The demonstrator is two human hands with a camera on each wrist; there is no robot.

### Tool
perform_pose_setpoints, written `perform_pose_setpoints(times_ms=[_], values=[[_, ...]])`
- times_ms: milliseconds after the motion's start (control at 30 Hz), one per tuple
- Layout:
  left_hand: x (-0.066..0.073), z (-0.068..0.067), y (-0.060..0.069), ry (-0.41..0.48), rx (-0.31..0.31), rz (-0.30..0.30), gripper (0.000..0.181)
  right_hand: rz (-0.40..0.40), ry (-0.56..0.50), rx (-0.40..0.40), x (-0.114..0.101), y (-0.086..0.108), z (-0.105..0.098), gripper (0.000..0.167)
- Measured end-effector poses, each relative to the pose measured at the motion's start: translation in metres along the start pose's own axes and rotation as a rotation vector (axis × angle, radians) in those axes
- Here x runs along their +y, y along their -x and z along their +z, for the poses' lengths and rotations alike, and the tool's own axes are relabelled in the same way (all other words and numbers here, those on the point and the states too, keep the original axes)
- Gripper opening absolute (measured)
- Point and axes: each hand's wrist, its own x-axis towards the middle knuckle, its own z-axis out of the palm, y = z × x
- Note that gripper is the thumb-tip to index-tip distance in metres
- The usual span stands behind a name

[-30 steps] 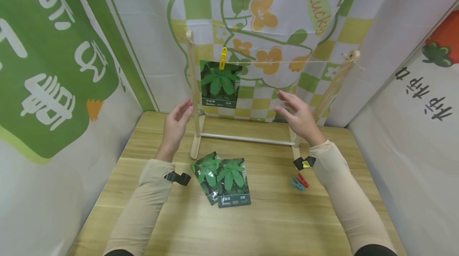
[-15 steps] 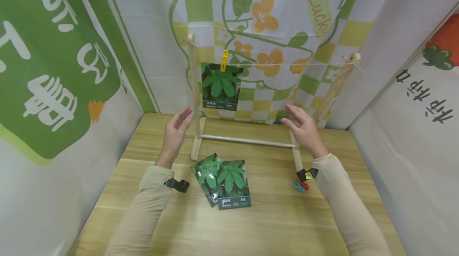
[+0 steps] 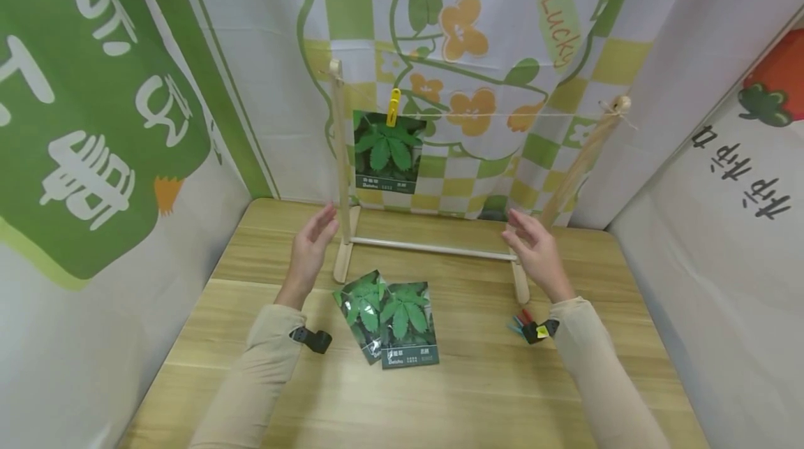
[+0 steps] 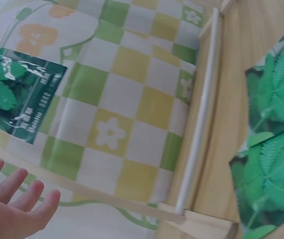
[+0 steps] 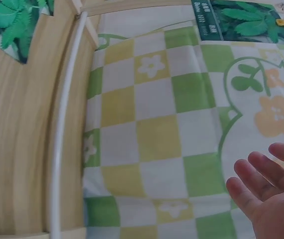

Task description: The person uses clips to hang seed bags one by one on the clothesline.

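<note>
A green leaf-printed packet (image 3: 388,159) hangs from a string, held by a yellow clothespin (image 3: 393,108), near the left post of a wooden stand (image 3: 340,156). My left hand (image 3: 306,257) is beside that post with relaxed fingers, holding nothing. Over by the right post, my right hand (image 3: 539,257) is raised with loosely bent fingers and nothing in its grasp. Two similar packets lie overlapping on the table, the left one (image 3: 359,313) tilted under the right one (image 3: 408,327). A red clothespin (image 3: 526,313) and a blue clothespin (image 3: 515,326) are partly hidden by the right wrist camera.
The stand's white crossbar (image 3: 433,248) runs low between its two feet, and the string (image 3: 502,114) spans its top. A patterned curtain (image 3: 465,183) hangs right behind it. Printed fabric walls close in the wooden table (image 3: 477,393) at both sides.
Both hands have drawn down and back toward the person, the right one farther, its wrist camera now covering part of the loose clothespins. The hanging packet stays on the string.
</note>
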Motion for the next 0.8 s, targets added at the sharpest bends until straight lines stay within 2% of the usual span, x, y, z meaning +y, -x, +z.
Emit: perform_pose_setpoints(times_ms=[400, 667, 800], values=[[-0.032, 0.003, 0.007, 0.010, 0.018, -0.003, 0.051, 0.000, 0.055, 0.016, 0.040, 0.016, 0.000, 0.049], [-0.052, 0.005, 0.012, -0.022, 0.057, -0.044, 0.052, 0.097, 0.056, 0.035, 0.057, 0.032, -0.002, 0.050], [-0.062, 0.005, 0.013, -0.023, 0.078, -0.040, 0.051, 0.148, 0.039, 0.037, 0.068, 0.039, -0.005, 0.053]])
